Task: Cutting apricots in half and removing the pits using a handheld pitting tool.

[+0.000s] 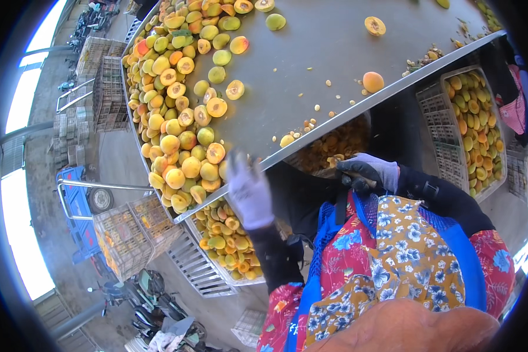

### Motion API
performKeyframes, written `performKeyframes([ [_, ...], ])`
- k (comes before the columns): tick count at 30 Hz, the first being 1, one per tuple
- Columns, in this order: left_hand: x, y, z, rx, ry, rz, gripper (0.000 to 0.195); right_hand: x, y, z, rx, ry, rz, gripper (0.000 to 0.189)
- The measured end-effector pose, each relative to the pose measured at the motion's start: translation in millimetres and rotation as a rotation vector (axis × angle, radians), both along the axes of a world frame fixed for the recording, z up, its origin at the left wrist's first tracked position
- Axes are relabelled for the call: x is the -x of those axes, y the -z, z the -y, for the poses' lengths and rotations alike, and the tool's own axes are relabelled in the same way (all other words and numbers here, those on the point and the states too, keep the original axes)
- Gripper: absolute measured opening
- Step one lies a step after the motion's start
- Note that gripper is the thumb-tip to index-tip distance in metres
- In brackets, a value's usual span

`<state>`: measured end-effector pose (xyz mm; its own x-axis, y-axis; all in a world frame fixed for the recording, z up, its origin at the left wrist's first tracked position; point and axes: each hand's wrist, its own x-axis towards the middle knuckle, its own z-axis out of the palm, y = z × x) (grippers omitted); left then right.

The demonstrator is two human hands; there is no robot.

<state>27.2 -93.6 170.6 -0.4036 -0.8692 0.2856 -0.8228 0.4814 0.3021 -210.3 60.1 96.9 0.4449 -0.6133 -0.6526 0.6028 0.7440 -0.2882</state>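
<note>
Apricots, some whole and some halved with pits showing, lie heaped along the left side of a metal sorting table. My left hand, in a pale purple glove, is blurred over the table's near edge, beside the heap; whether it holds anything I cannot tell. Close to my body, my right hand, gloved in purple with dark fingertips, is closed around a small tool with a brownish handle, its kind unclear. Just beyond its fingers are apricot pieces. Loose pits and a whole apricot are scattered near the rim.
Below the table sit a crate of halved apricots at right, another at left, and a container of fruit pieces in front of me. Stacked crates, a blue cart and motorbikes stand to the left. Part of another person shows at right.
</note>
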Motion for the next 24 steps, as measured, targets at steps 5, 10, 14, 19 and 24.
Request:
performKeyframes([
  [5,188.1,33.4,45.1,0.149,0.993,0.096,0.036,0.0,-20.5,5.2,0.048,-0.019,-0.057,0.030],
  [10,244.4,67.4,65.1,-0.270,1.123,0.308,0.034,7.0,-16.3,-14.0,-0.031,0.182,0.261,0.035],
  [14,184.0,78.7,77.1,-1.112,0.512,-0.564,0.040,8.3,-25.2,-20.9,0.000,0.223,0.067,0.040],
  [19,96.5,52.6,28.9,-1.612,0.213,-1.493,0.050,10.2,-33.3,-8.9,0.154,0.288,0.205,0.038],
  [24,88.8,76.1,-24.2,-1.109,0.332,-1.442,0.048,-17.0,-51.5,17.1,0.286,-0.139,-0.127,0.043],
])
